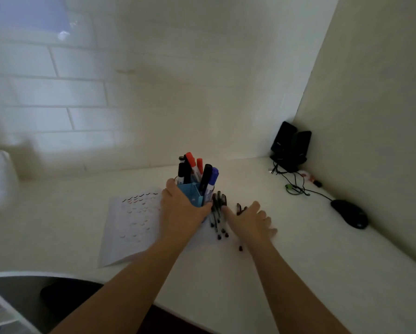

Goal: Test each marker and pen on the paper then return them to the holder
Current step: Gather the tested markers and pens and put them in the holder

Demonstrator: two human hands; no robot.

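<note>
We see the left hand (180, 210) curled round the blue holder (193, 192), which stands on the desk (310, 256) with markers (203, 173) upright in it, just right of the marked paper (130, 227), while the right hand (250, 220) lies flat, fingers spread, gripping nothing, by loose pens (217, 213) beside the holder.

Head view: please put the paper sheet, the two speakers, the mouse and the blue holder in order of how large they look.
1. paper sheet
2. speakers, taken as a pair
3. mouse and blue holder: unsure, because the left hand covers part of the holder.
</note>
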